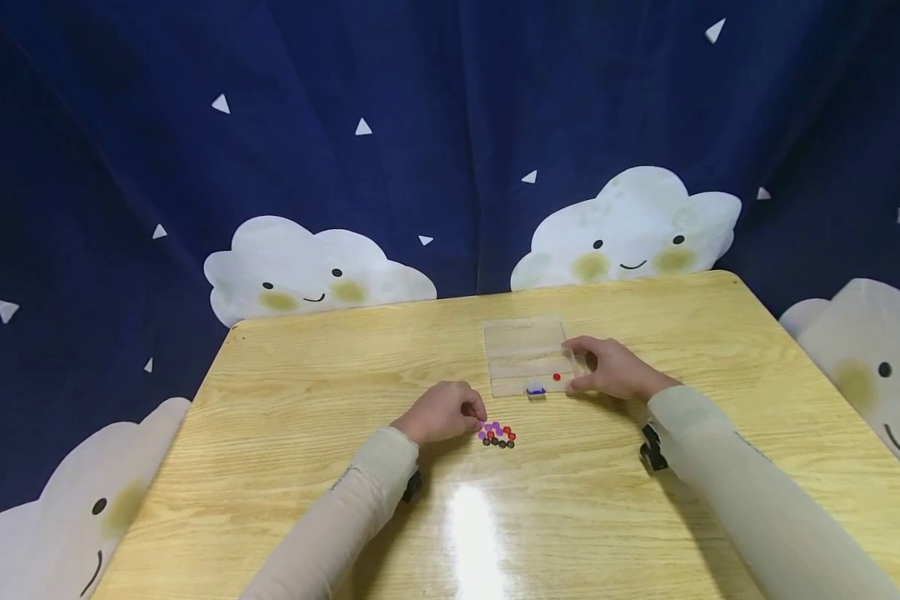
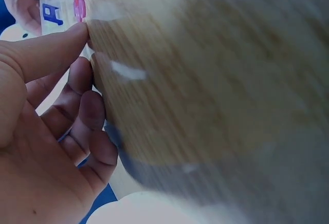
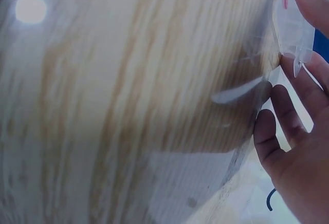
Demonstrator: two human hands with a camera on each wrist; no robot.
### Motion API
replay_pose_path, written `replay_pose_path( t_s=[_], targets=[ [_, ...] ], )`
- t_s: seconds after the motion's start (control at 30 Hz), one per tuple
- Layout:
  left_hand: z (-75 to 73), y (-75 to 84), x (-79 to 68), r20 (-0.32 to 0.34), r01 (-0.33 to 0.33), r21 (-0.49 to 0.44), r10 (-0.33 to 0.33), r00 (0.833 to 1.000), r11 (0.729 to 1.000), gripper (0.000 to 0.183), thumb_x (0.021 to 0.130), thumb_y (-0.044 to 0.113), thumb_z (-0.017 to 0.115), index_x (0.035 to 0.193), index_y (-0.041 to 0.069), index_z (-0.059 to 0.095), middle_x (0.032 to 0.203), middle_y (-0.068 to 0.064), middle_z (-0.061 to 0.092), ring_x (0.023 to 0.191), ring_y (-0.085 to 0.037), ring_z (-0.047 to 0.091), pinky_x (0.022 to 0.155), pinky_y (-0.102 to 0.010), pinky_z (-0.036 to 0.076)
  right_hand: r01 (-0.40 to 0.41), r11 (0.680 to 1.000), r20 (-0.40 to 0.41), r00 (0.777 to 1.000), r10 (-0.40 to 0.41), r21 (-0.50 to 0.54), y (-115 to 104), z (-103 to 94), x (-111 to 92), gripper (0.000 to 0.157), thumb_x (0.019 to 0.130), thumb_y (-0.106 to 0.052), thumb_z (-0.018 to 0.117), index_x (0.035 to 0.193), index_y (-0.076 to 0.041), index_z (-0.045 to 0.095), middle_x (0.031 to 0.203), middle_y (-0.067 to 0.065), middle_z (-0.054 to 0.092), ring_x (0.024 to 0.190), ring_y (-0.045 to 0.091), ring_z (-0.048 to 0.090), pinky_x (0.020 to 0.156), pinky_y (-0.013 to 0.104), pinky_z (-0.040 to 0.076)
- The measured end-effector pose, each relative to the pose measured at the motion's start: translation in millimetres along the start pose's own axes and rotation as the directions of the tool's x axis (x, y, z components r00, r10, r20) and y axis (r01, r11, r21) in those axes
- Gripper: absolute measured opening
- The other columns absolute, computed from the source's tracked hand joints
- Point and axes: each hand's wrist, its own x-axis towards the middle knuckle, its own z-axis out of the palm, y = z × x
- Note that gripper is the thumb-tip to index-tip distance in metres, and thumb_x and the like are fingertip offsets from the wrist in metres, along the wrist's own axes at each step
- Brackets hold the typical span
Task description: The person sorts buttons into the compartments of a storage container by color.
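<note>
- We see the left hand (image 1: 442, 412) low over the light wood-grain table (image 1: 307, 400), thumb and forefinger drawn close together beside the loose pieces; we cannot tell whether they pinch one.
- Next to those fingertips we find a small cluster of round pieces: purple beads (image 1: 497, 426), red beads (image 1: 512, 437) and, along the near side, dark brown or black beads (image 1: 502, 444).
- Beyond the cluster we have a flat, clear plastic box (image 1: 525, 337) on the table, with a blue clasp (image 1: 536, 391) at its near edge.
- Inside its near right part we spot a single red round bead (image 1: 557, 377).
- Our right hand (image 1: 617, 368) holds the box's right side, thumb and forefinger set apart and curved around the edge.
- Behind the table we see a navy curtain (image 1: 420, 83) printed with white smiling clouds (image 1: 307, 258).
</note>
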Motion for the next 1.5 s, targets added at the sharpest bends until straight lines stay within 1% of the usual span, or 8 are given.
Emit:
replay_pose_path(
  t_s=[0.17, 0.33, 0.6, 0.8, 0.93, 1.17, 1.27, 1.5],
  targets=[
    [-0.9, 2.0, -1.6, 0.01, 0.021, 0.014, -0.021, 1.0, 1.0, 0.002, 0.086, 0.014, 0.076, 0.085, 0.013, 0.075, 0.087, 0.003, 0.065, 0.08, -0.008, 0.056, 0.077, -0.024, 0.048, 0.011, 1.0, 0.001, 1.0, -0.011, -0.006, 2, 2.2, 0, 0.071, 0.081, -0.027, 0.082, 0.14, -0.005, 0.051, 0.133, 0.021, 0.056, 0.107, 0.03, 0.052, 0.095, 0.045, 0.044],
    [-1.1, 1.7, -1.2, 0.016, 0.046, -0.014, -0.045, 0.999, 0.999, 0.008, 0.087, 0.014, 0.074, 0.079, 0.016, 0.074, 0.087, 0.004, 0.066, 0.079, -0.008, 0.056, 0.078, -0.026, 0.049, 0.009, 1.0, -0.002, 1.0, -0.009, -0.025, 4, 1.5, 1, 0.071, 0.081, -0.029, 0.082, 0.141, -0.006, 0.051, 0.133, 0.02, 0.057, 0.107, 0.029, 0.053, 0.095, 0.046, 0.045],
    [-1.2, -0.6, -2.8, 0.008, 0.063, -0.043, -0.063, 0.998, 0.997, 0.008, 0.088, 0.017, 0.075, 0.08, 0.017, 0.079, 0.088, 0.006, 0.067, 0.083, -0.007, 0.059, 0.084, -0.027, 0.052, 0.0, 1.0, 0.007, 1.0, 0.0, -0.011, 5, 2.0, 1, 0.072, 0.081, -0.029, 0.082, 0.141, -0.006, 0.05, 0.138, 0.022, 0.054, 0.115, 0.032, 0.053, 0.101, 0.05, 0.044],
    [-1.6, -3.1, -3.9, 0.014, 0.037, -0.04, -0.036, 0.999, 0.999, 0.01, 0.088, 0.015, 0.074, 0.08, 0.015, 0.079, 0.087, 0.005, 0.068, 0.08, -0.007, 0.059, 0.08, -0.026, 0.052, -0.005, 1.0, 0.015, 1.0, 0.005, 0.002, 6, 4.6, 1, 0.072, 0.081, -0.029, 0.082, 0.142, -0.006, 0.049, 0.142, 0.022, 0.052, 0.121, 0.035, 0.053, 0.105, 0.054, 0.043],
    [-1.6, -3.9, -5.5, 0.005, 0.001, -0.027, 0.0, 1.0, 1.0, 0.01, 0.089, 0.014, 0.073, 0.081, 0.015, 0.079, 0.087, 0.004, 0.068, 0.08, -0.008, 0.06, 0.079, -0.026, 0.052, -0.008, 1.0, 0.011, 1.0, 0.008, 0.003, 5, 3.6, -1, 0.072, 0.081, -0.028, 0.082, 0.141, -0.006, 0.05, 0.139, 0.022, 0.054, 0.115, 0.033, 0.053, 0.102, 0.051, 0.044],
    [-1.5, -4.3, -7.7, -0.03, -0.023, 0.008, 0.023, 0.999, 1.0, 0.01, 0.091, 0.015, 0.071, 0.083, 0.015, 0.079, 0.088, 0.004, 0.068, 0.082, -0.008, 0.06, 0.08, -0.027, 0.051, -0.005, 1.0, 0.011, 1.0, 0.005, 0.004, 4, 1.9, -2, 0.071, 0.081, -0.026, 0.082, 0.141, -0.005, 0.05, 0.136, 0.021, 0.055, 0.109, 0.029, 0.052, 0.097, 0.046, 0.044],
    [-3.8, -4.7, -7.6, -0.051, -0.016, 0.011, 0.017, 0.999, 1.0, 0.01, 0.091, 0.015, 0.07, 0.085, 0.015, 0.079, 0.09, 0.004, 0.068, 0.082, -0.008, 0.059, 0.08, -0.027, 0.05, -0.009, 1.0, 0.008, 1.0, 0.009, -0.006, 4, 1.6, -2, 0.071, 0.081, -0.026, 0.082, 0.142, -0.006, 0.05, 0.134, 0.02, 0.056, 0.106, 0.028, 0.052, 0.095, 0.044, 0.044],
    [-12.3, -9.4, -8.4, -0.102, 0.028, 0.006, -0.027, 0.994, 1.0, 0.012, 0.092, 0.014, 0.069, 0.083, 0.016, 0.078, 0.089, 0.004, 0.067, 0.078, -0.008, 0.055, 0.077, -0.028, 0.048, -0.018, 1.0, 0.007, 1.0, 0.018, -0.007, 4, 2.1, 1, 0.074, 0.081, -0.028, 0.082, 0.143, -0.006, 0.049, 0.139, 0.021, 0.054, 0.112, 0.03, 0.052, 0.099, 0.047, 0.044]
  ],
)
